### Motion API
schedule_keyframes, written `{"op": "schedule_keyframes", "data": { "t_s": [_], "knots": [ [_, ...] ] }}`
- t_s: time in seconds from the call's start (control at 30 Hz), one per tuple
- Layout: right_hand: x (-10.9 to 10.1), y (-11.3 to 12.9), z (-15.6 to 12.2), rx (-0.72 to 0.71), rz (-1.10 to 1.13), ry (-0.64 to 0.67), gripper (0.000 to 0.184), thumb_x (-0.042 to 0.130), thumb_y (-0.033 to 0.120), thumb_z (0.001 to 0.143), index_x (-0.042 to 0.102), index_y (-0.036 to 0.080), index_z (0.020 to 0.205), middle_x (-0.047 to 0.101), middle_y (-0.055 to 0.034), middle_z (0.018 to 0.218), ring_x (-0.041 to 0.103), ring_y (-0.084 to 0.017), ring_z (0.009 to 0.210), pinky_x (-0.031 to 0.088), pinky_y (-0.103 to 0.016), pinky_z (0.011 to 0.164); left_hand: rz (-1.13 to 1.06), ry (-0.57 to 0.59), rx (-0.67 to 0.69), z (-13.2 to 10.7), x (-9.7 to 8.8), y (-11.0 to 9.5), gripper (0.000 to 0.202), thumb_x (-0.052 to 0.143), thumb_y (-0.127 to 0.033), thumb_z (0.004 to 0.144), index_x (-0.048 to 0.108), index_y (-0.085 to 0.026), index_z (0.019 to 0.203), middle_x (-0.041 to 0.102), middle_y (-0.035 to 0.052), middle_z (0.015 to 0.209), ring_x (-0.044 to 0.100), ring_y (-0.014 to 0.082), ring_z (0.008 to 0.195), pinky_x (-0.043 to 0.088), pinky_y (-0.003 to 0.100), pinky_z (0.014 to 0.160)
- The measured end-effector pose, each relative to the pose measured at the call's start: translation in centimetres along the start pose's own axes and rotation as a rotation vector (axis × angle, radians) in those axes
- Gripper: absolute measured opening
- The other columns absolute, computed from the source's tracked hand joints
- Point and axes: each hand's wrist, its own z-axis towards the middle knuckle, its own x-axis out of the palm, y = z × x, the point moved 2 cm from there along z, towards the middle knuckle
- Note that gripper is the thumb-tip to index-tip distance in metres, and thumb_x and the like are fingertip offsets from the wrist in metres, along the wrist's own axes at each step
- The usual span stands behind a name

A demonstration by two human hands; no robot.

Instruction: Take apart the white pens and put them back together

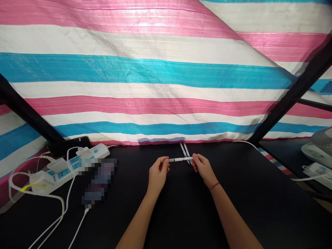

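Note:
A white pen [179,159] with a grey grip section is stretched level between my two hands, above the black table [181,207]. My left hand [158,171] pinches its grey, tip-side end between thumb and fingers. At the other end, my right hand [203,168] has its fingertips closed on the white barrel. Just behind the held pen, two more white pens [185,150] lie side by side on the table, pointing away from me. The held pen crosses in front of their near parts. A thin reddish band circles my right wrist.
On the left lies a white power strip [70,169] with several plugs and trailing white cables [67,193]. A blurred-out phone [100,181] on a cable is beside it. A striped tarpaulin [155,76] hangs behind the table. At right are another power strip [319,173] and a fan [321,141].

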Motion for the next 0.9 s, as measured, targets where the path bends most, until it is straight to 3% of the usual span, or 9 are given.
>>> {"op": "schedule_keyframes", "data": {
  "t_s": [0.17,0.37,0.47,0.57,0.77,0.9],
  "knots": [
    [0.31,0.62,-0.14,-0.035,0.068,0.009,0.036,0.063,0.053,0.073,0.057,0.019,0.077,0.055,0.0012,0.064,0.046,-0.01,0.05,0.035,-0.02,0.039,0.002,-0.013,-0.002,0.09,-0.14,0.07,0.031,0.053,-0.043,0.083,0.063,-0.017,0.097,0.061,0.0011,0.072,0.058,0.0125,0.061,0.048,0.024,0.059],
    [0.05,0.57,-0.15,-0.031,-0.017,-0.052,0.042,0.06,0.053,0.077,0.048,0.018,0.057,0.046,0.0042,0.05,0.038,-0.006,0.04,0.028,-0.019,0.036,-0.016,-0.015,-0.006,0.12,-0.09,-0.02,0.03,0.054,-0.043,0.083,0.063,-0.018,0.096,0.061,0.0011,0.071,0.058,0.0126,0.06,0.047,0.024,0.058],
    [0.01,0.26,0.04,-0.085,0.048,-0.021,0.032,0.064,0.049,0.074,0.055,0.019,0.071,0.05,0.0043,0.055,0.041,-0.007,0.042,0.031,-0.019,0.038,-0.023,-0.023,-0.007,0.12,-0.1,0.0,0.031,0.054,-0.043,0.082,0.063,-0.018,0.096,0.061,0.0013,0.072,0.058,0.0127,0.06,0.047,0.024,0.058],
    [0.01,0.0,0.18,-0.08,0.077,-0.049,0.033,0.065,0.05,0.074,0.058,0.019,0.084,0.055,0.0022,0.063,0.044,-0.008,0.046,0.033,-0.019,0.037,-0.035,-0.03,-0.018,0.14,-0.15,0.1,0.031,0.055,-0.043,0.081,0.064,-0.018,0.096,0.061,0.0013,0.071,0.058,0.0127,0.06,0.047,0.024,0.058],
    [-0.08,-0.12,0.05,0.007,-0.049,-0.043,0.043,0.055,0.054,0.08,0.051,0.016,0.06,0.047,0.0032,0.052,0.039,-0.007,0.042,0.028,-0.019,0.037,-0.04,-0.027,-0.01,0.16,-0.14,0.1,0.031,0.055,-0.043,0.082,0.064,-0.017,0.096,0.061,0.0012,0.071,0.058,0.0123,0.06,0.047,0.023,0.058],
    [-0.08,-0.04,0.12,-0.059,0.061,-0.008,0.032,0.061,0.048,0.077,0.055,0.018,0.07,0.05,0.0043,0.056,0.04,-0.007,0.043,0.029,-0.019,0.038,-0.045,-0.029,-0.02,0.21,-0.19,0.13,0.033,0.055,-0.045,0.081,0.064,-0.017,0.096,0.061,0.0016,0.071,0.058,0.0126,0.06,0.047,0.023,0.058]
  ]
}}
